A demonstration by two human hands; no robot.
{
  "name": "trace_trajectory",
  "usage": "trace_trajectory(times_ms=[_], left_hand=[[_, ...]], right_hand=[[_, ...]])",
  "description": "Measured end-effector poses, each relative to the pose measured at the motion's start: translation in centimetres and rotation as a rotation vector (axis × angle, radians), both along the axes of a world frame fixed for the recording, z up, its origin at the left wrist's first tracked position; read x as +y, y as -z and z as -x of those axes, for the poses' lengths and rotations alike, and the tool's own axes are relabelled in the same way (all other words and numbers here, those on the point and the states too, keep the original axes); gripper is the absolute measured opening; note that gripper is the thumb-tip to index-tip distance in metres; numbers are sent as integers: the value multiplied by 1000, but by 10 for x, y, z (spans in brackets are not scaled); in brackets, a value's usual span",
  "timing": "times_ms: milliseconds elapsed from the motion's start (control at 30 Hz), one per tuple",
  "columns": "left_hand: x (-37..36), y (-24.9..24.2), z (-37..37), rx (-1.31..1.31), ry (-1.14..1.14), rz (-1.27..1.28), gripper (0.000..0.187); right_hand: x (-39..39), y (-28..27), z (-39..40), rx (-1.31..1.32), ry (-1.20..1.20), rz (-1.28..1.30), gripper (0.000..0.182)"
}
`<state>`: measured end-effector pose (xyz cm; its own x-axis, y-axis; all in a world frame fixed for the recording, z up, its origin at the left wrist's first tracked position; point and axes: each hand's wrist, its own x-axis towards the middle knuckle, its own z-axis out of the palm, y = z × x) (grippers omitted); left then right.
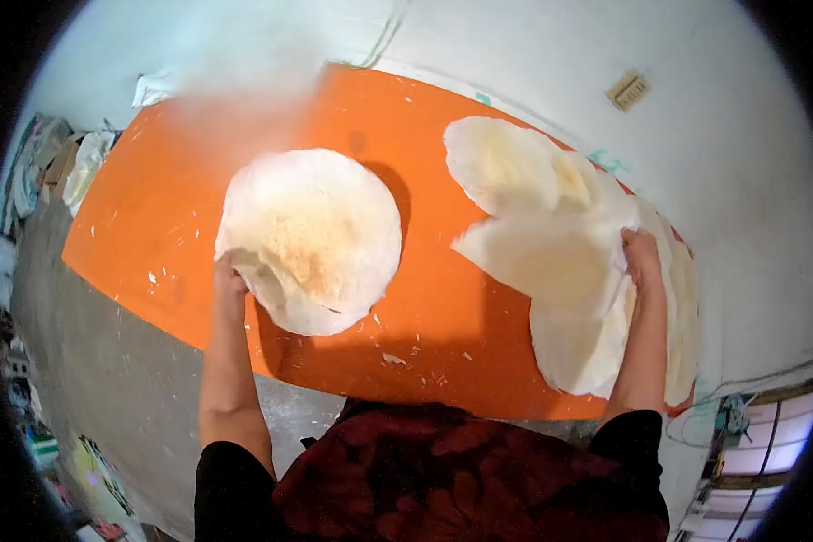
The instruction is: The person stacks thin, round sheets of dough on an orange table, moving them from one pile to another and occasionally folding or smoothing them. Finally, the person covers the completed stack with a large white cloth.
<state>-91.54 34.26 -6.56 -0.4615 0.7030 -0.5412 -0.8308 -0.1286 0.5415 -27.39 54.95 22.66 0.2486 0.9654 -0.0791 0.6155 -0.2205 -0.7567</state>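
Observation:
My left hand (231, 275) grips the lower left edge of a round, thin flatbread (334, 217), pale with a browned middle, that casts a shadow on the orange table (425, 334). At the right, my right hand (640, 251) is closed on the edge of another thin flatbread (551, 257), whose pointed far end reaches left. Beneath and around it, several more pale flatbreads (497, 163) lie overlapping along the table's right side. The fingertips of both hands are partly hidden.
White crumbs lie scattered over the table. A whitish haze hangs over its back left. Behind stands a pale wall with a socket plate (628, 91). Bags and boxes (61, 167) are at the far left, and a window (757, 443) is at the lower right.

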Motion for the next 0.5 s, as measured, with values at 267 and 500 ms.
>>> trace_trajectory(times_ms=[267, 500], left_hand=[[-61, -31, -27, 115, -88, 16, 52], [-88, -77, -108, 807, -286, 466, 64]], right_hand=[[59, -95, 177, -1030, -394, -487, 19], [19, 9, 303, -917, -719, -705, 18]])
